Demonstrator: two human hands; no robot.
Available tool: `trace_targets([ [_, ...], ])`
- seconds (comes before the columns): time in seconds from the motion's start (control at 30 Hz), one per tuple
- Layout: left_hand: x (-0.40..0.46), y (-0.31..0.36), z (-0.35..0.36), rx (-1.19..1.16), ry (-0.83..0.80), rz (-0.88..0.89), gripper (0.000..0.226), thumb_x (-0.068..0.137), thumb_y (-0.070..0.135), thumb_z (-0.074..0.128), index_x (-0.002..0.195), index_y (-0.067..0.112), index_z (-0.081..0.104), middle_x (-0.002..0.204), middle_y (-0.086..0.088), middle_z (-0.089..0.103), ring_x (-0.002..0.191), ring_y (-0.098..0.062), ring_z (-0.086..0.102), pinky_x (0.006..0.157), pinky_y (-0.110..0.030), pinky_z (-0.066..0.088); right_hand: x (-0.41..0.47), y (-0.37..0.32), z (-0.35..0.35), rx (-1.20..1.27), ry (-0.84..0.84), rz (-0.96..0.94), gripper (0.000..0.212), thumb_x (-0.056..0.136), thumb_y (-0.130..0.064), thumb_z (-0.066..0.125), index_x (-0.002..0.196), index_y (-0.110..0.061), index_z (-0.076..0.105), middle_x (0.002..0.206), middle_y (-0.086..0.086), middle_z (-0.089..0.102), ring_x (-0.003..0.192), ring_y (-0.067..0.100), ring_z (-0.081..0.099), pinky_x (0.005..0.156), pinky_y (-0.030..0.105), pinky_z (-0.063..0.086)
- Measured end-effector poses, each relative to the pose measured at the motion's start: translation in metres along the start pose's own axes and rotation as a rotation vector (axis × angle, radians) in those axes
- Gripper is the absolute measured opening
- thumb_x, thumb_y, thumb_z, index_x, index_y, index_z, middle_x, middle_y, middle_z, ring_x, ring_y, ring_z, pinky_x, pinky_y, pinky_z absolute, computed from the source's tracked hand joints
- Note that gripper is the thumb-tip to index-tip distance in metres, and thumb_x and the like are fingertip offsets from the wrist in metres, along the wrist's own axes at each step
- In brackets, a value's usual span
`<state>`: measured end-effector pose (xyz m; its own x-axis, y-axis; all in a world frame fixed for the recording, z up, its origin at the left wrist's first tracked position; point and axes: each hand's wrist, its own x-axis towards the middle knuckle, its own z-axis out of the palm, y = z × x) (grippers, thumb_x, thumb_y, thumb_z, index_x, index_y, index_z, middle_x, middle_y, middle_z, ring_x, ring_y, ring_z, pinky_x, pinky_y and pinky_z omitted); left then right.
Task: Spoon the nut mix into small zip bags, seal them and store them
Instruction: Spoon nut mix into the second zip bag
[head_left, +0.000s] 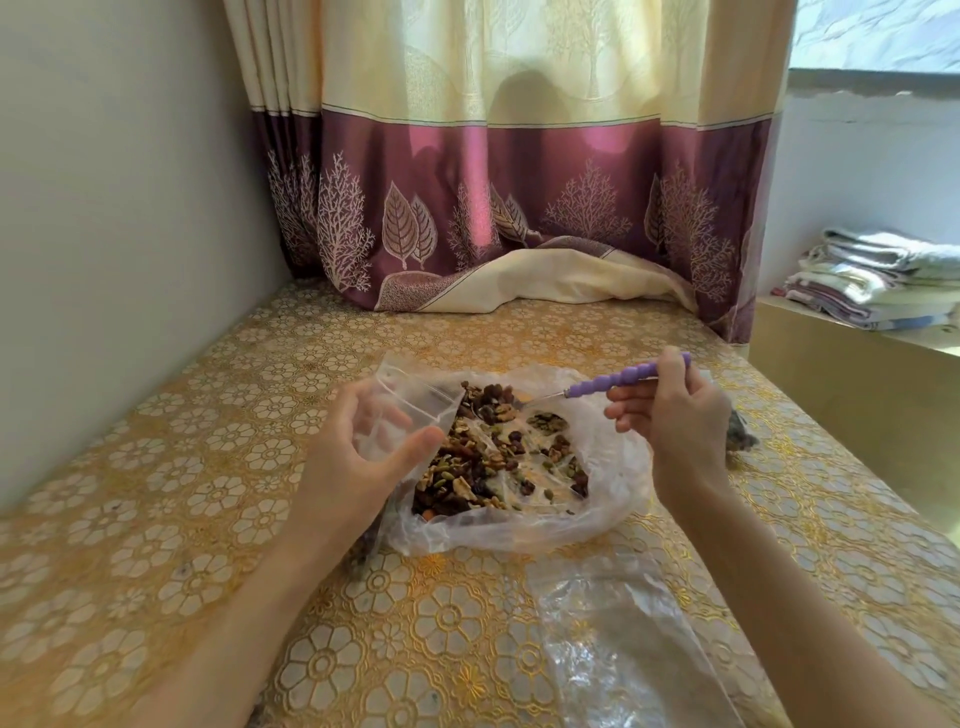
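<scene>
Nearest, at the lower right of the frame, a clear crumpled plastic sheet (618, 644) lies flat on the gold floral-embossed tablecloth (208, 519). Above it, at centre, a large open translucent plastic bag (613, 467) holds the brown, green and dark red nut mix (488, 462). The left hand (358, 457), centre left, pinches a small empty clear zip bag (410, 405) between thumb and fingers, just above the mix's left edge. The right hand (675, 415), centre right, grips the spoon's purple beaded handle (618, 382); its metal neck points toward the mix, the bowl not discernible. Farther back hangs a cream-and-plum leaf-patterned curtain (519, 182). Folded pale towels (878, 280) sit at far right.
</scene>
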<state>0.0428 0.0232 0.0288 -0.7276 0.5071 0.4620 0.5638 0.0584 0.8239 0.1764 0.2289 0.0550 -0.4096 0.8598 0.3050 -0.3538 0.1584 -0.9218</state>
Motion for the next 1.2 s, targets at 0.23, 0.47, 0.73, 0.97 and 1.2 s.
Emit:
trace_targets([
  [0.23,0.0,0.003,-0.002,-0.078,0.013,-0.014,0.053,0.065,0.06,0.071,0.09,0.016,0.056,0.095,0.017,0.059,0.096,0.018,0.049,0.083,-0.007,0.035,0.005,-0.046,0.039,0.059,-0.106,-0.086,0.041,0.102,-0.018,0.034,0.071,-0.004,0.058,0.057,0.007,0.069,0.042,0.013,0.057,0.04,0.019,0.044],
  [0.47,0.0,0.007,-0.004,-0.146,0.049,-0.079,0.054,0.062,0.056,0.069,0.101,0.022,0.053,0.098,0.005,0.063,0.088,-0.002,0.061,0.074,-0.014,0.048,-0.019,-0.056,0.069,-0.004,-0.369,-0.235,0.038,0.102,-0.016,0.036,0.075,0.0,0.056,0.061,0.008,0.07,0.046,0.018,0.059,0.043,0.022,0.048],
  [0.73,-0.002,0.016,-0.008,-0.205,0.077,-0.09,0.042,0.061,0.059,0.068,0.092,0.038,0.048,0.104,-0.018,0.06,0.093,-0.039,0.058,0.077,-0.045,0.052,-0.023,-0.056,0.063,0.015,-0.486,-0.337,0.031,0.1,-0.013,0.036,0.084,0.004,0.057,0.07,0.006,0.073,0.053,0.019,0.063,0.048,0.023,0.05],
  [0.97,-0.002,0.017,-0.008,-0.189,0.09,-0.08,0.044,0.061,0.06,0.064,0.094,0.035,0.05,0.1,-0.006,0.063,0.094,-0.029,0.059,0.086,-0.039,0.052,-0.005,-0.038,0.025,0.163,-0.122,-0.138,0.038,0.101,-0.019,0.037,0.076,-0.004,0.061,0.064,0.011,0.069,0.051,0.017,0.06,0.046,0.022,0.048],
  [1.2,-0.003,0.017,-0.006,-0.167,0.099,-0.106,0.037,0.063,0.058,0.066,0.088,0.035,0.052,0.119,0.003,0.059,0.108,-0.013,0.057,0.097,-0.046,0.045,-0.013,-0.001,-0.002,-0.147,-0.017,-0.204,0.037,0.1,-0.02,0.041,0.069,-0.007,0.057,0.057,0.006,0.067,0.043,0.013,0.054,0.039,0.019,0.041],
])
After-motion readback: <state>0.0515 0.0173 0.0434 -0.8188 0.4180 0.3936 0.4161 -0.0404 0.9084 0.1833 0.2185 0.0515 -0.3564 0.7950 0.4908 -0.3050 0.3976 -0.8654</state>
